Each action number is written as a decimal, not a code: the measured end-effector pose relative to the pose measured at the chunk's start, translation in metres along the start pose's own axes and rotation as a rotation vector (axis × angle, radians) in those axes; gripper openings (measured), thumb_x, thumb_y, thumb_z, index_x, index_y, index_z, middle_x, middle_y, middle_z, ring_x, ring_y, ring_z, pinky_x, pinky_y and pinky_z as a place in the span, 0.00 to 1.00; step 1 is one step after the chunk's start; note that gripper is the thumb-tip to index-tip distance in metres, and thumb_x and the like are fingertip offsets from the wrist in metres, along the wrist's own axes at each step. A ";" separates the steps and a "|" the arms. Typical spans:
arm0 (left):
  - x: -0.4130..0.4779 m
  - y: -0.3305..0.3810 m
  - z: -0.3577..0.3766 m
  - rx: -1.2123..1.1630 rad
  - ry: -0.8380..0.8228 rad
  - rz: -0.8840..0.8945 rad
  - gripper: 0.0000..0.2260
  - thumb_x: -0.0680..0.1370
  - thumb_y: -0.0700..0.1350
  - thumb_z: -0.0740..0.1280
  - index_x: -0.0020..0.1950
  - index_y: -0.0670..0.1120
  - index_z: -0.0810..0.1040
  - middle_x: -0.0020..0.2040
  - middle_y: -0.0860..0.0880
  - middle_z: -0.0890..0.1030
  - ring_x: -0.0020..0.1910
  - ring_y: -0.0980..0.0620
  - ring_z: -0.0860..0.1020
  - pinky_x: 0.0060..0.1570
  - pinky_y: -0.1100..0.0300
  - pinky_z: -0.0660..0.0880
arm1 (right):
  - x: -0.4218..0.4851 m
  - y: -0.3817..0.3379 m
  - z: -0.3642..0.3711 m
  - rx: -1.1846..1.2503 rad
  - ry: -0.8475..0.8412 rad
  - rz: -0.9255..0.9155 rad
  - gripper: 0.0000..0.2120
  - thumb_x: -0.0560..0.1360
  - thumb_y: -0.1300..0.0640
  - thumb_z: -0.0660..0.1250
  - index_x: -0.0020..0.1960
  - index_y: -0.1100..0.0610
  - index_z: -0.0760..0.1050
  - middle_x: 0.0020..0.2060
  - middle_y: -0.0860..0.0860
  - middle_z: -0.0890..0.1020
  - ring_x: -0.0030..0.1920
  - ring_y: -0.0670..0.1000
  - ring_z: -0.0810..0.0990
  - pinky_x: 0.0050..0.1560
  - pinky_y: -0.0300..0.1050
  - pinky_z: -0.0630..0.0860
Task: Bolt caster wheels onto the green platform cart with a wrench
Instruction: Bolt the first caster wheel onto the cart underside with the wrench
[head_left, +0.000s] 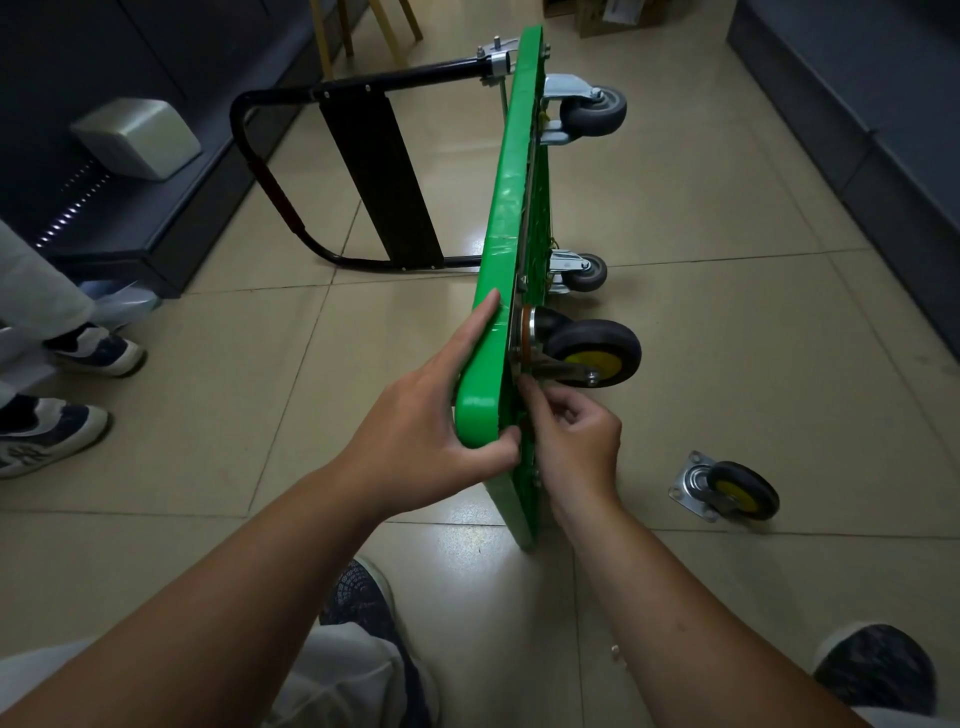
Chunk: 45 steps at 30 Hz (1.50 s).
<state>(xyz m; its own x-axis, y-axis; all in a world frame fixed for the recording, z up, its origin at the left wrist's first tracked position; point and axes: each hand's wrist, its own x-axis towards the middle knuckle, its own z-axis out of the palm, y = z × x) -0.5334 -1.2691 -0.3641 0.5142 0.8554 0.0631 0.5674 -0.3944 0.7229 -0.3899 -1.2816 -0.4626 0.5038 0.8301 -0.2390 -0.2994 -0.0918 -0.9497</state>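
Green platform cart (511, 208) stands on edge on the floor, long axis running near to far. Left hand (431, 415) steadies its near top corner, thumb hooked round. Right hand (576, 441), just right, pinches curled fingers at the fitted caster (592, 353) plate; contents indiscernible. Spare caster (727, 491) lies further right.

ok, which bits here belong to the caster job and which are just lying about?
Job: green cart, mounted yellow-hub caster, loose caster, grey casters, left hand, right hand.
Lying about: grey box, stool legs, cardboard boxes, bystander's shoes.
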 end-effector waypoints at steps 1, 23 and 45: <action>0.000 0.000 0.000 -0.001 -0.001 -0.001 0.48 0.72 0.49 0.76 0.81 0.68 0.48 0.60 0.58 0.80 0.42 0.52 0.83 0.41 0.50 0.82 | 0.000 0.002 -0.001 0.002 -0.014 -0.022 0.05 0.75 0.58 0.74 0.45 0.60 0.84 0.38 0.53 0.87 0.41 0.51 0.86 0.45 0.45 0.82; 0.000 -0.001 -0.001 0.013 0.002 0.000 0.49 0.72 0.47 0.77 0.81 0.67 0.49 0.55 0.58 0.81 0.39 0.52 0.81 0.39 0.50 0.81 | -0.002 -0.001 0.009 0.161 0.074 0.019 0.04 0.73 0.62 0.76 0.45 0.61 0.82 0.39 0.55 0.87 0.42 0.53 0.87 0.47 0.46 0.83; -0.001 0.000 -0.002 -0.044 -0.025 -0.011 0.48 0.70 0.52 0.74 0.80 0.70 0.47 0.60 0.56 0.80 0.47 0.51 0.84 0.45 0.48 0.83 | 0.005 0.005 -0.014 -0.035 -0.080 -0.221 0.08 0.75 0.68 0.72 0.53 0.61 0.82 0.42 0.51 0.86 0.41 0.44 0.84 0.45 0.34 0.79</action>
<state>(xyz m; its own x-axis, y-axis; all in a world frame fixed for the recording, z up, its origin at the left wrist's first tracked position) -0.5357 -1.2692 -0.3629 0.5243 0.8507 0.0384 0.5443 -0.3695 0.7531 -0.3772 -1.2858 -0.4715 0.4877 0.8730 -0.0092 -0.1600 0.0790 -0.9839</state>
